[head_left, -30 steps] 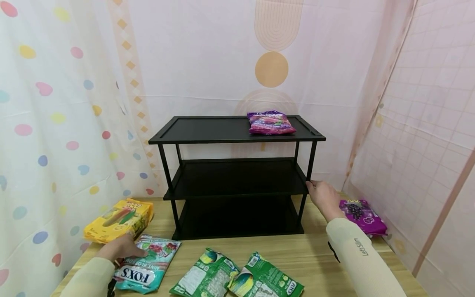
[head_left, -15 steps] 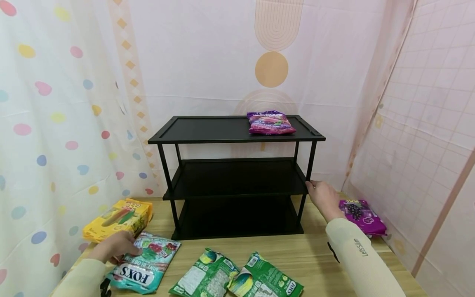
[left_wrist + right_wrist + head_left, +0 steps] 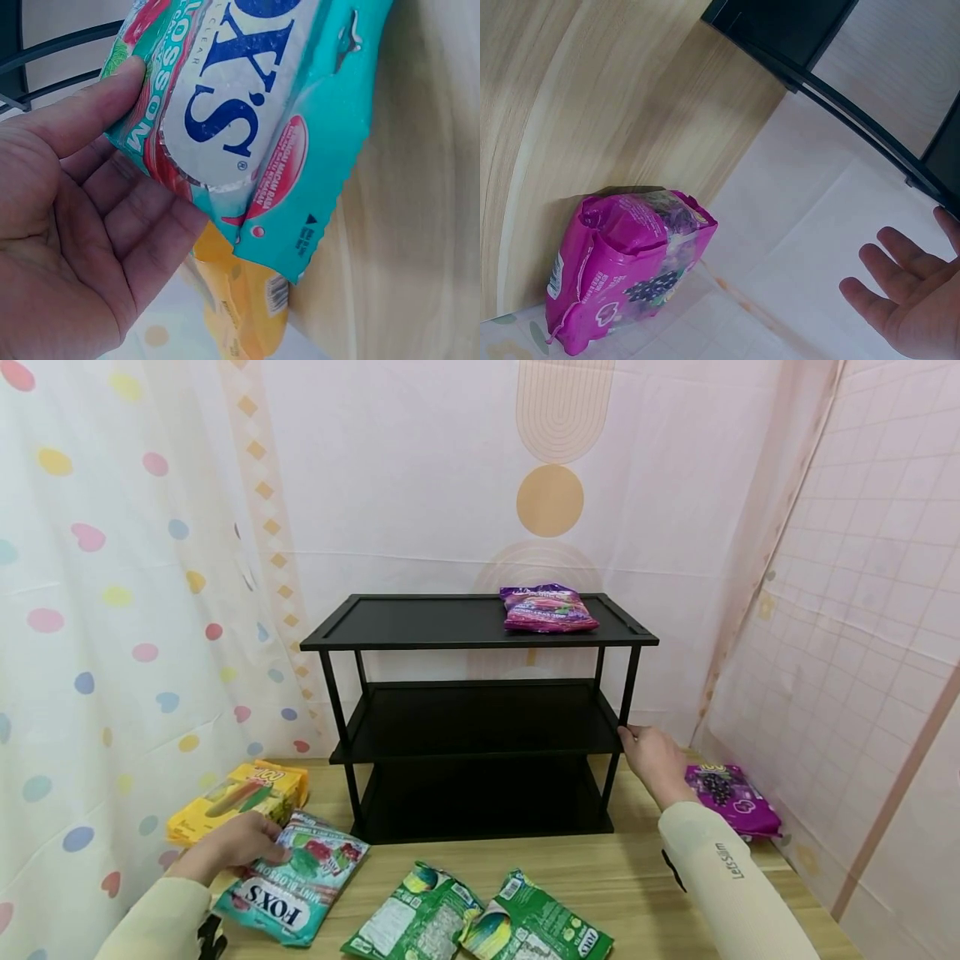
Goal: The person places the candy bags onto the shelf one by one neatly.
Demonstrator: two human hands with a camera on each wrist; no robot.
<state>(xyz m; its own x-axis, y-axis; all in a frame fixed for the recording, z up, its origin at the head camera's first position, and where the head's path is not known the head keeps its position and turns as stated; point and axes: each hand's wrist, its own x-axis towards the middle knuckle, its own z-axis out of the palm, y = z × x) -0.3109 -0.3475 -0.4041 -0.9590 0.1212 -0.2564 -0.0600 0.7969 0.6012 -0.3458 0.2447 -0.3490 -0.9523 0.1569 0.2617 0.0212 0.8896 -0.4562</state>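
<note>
My left hand (image 3: 236,843) grips a teal FOX'S candy bag (image 3: 300,885) by its left side, thumb on the printed face and fingers behind it. In the left wrist view the bag (image 3: 247,112) stands tilted off the wooden table. At the right side of a black three-tier shelf rack (image 3: 480,752), my right hand (image 3: 655,762) holds the front post by the middle tier. In the right wrist view the index fingertip meets the rack's edge and the other fingers (image 3: 892,277) stand away from it; the thumb is out of frame.
A purple and pink candy bag (image 3: 547,608) lies on the top tier. Two green bags (image 3: 420,914) lie at the front of the table (image 3: 637,877). Behind my left hand sits a yellow package (image 3: 240,797); a purple grape package (image 3: 733,800) sits beyond my right wrist.
My left hand shifted left along the teal bag's side, then rose slightly, tilting the bag up off the table. My right hand and the rack have stayed where they were.
</note>
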